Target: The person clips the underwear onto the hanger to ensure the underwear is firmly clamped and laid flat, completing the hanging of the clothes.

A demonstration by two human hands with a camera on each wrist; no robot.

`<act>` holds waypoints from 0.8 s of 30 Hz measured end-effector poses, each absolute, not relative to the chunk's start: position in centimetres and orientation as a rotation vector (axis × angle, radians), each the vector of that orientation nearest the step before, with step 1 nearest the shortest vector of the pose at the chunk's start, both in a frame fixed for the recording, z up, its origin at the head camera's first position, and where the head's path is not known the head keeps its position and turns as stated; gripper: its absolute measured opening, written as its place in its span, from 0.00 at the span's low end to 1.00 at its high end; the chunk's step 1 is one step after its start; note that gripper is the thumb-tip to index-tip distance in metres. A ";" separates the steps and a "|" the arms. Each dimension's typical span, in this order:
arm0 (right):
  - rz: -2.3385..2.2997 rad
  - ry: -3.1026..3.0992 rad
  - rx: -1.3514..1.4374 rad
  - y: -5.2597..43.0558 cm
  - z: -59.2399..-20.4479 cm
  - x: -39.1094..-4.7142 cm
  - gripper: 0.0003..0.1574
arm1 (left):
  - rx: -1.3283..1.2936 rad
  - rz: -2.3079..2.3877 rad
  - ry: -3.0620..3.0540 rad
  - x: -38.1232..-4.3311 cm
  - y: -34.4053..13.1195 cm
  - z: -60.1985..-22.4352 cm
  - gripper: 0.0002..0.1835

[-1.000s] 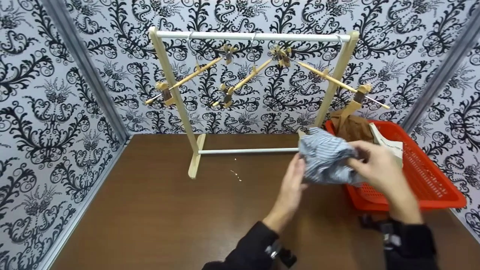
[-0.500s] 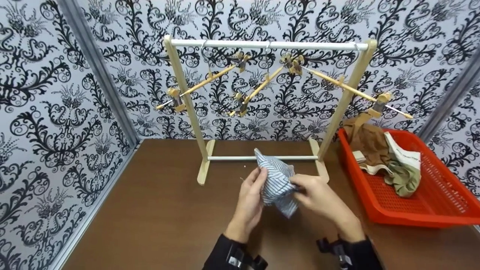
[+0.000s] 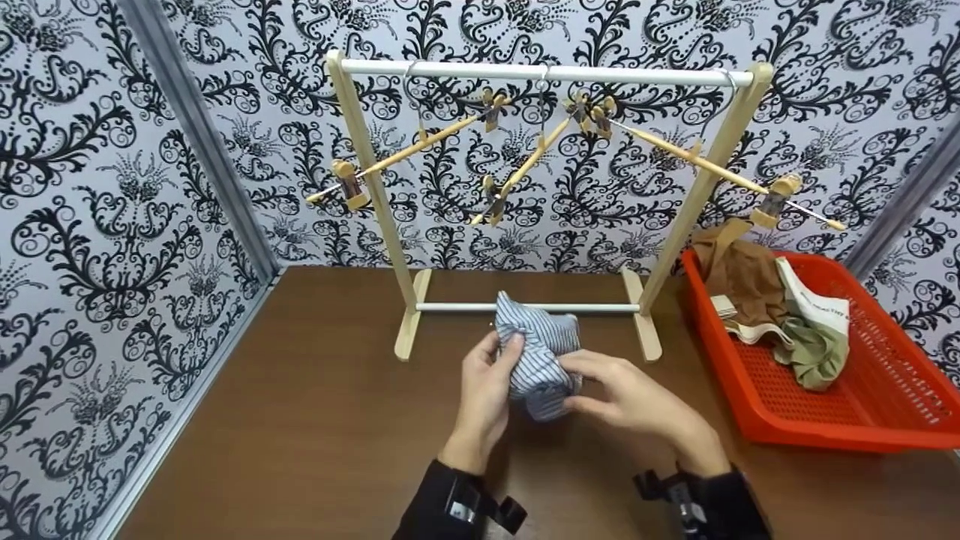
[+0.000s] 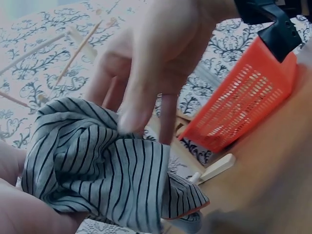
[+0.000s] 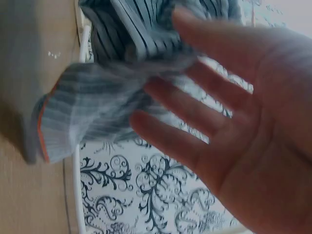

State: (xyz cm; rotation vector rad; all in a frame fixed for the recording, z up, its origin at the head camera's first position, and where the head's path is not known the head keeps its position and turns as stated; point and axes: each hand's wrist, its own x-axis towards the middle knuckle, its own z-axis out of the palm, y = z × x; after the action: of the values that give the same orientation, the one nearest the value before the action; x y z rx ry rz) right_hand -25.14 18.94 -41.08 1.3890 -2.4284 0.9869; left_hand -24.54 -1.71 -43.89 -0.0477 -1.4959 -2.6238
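Observation:
A small grey-white garment (image 3: pixel 536 360) with dark stripes hangs bunched between both hands over the table; its exact kind is hidden by the folds. Orange trim runs along one edge of it in both wrist views. My left hand (image 3: pixel 480 397) pinches its left side, thumb on top of the fabric. On the other side is my right hand (image 3: pixel 637 397), its thumb and fingertips touching the cloth. In the right wrist view, the right hand's fingers (image 5: pixel 180 136) are spread and fairly straight against the fabric.
Behind the hands stands a wooden rack (image 3: pixel 375 187) with a white top rail (image 3: pixel 480 70). From it hang 3 wooden clip hangers, including the middle one (image 3: pixel 534 157). At right, a red plastic basket (image 3: pixel 892 360) holds brown (image 3: pixel 750 277) and green-and-white (image 3: pixel 817 352) clothes.
Both hands have brought the striped garment from beside the basket leftward to in front of the rack. The right hand's fingers have since loosened and spread at the cloth.

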 end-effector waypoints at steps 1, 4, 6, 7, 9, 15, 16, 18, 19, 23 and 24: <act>1.048 -2.440 1.378 19.3 -41.0 -25.2 0.29 | -0.052 -2.626 -1.485 -24.6 -1.9 -43.7 0.20; 1.245 -2.489 1.239 20.5 -41.3 -25.7 0.28 | -0.070 -2.632 -1.452 -24.5 -2.3 -43.1 0.20; 1.375 -2.538 1.093 21.0 -41.9 -26.3 0.29 | -0.098 -2.619 -1.448 -24.4 -2.6 -42.7 0.20; 1.442 -2.569 1.014 21.1 -42.2 -26.5 0.31 | -0.114 -2.611 -1.449 -24.3 -2.7 -42.5 0.20; 1.556 -2.631 0.871 21.2 -43.1 -27.0 0.40 | -0.147 -2.606 -1.445 -24.1 -2.9 -42.3 0.19; 1.661 -2.763 0.781 21.4 -44.6 -27.8 0.55 | -0.288 -2.631 -1.434 -23.9 -3.5 -42.3 0.19; 1.656 -2.767 0.802 21.4 -44.7 -27.9 0.54 | -0.308 -2.634 -1.436 -23.9 -3.7 -42.3 0.19; 1.660 -2.764 0.846 21.5 -44.9 -28.0 0.50 | -0.336 -2.647 -1.439 -24.0 -3.9 -42.3 0.19; 1.676 -2.755 0.872 21.5 -44.9 -28.1 0.49 | -0.344 -2.658 -1.436 -24.1 -4.0 -42.3 0.19; 1.747 -2.774 0.983 21.8 -45.4 -28.2 0.50 | -0.353 -2.713 -1.412 -24.2 -4.4 -42.3 0.19; 1.761 -2.788 1.022 21.8 -45.5 -28.2 0.51 | -0.347 -2.727 -1.400 -24.2 -4.4 -42.3 0.19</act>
State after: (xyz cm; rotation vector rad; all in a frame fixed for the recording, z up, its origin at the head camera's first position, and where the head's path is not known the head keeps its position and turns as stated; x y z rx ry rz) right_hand -28.20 21.80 -45.52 1.0223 -2.7878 1.7606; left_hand -24.23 -4.44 -42.31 -0.3470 -1.4001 -2.7271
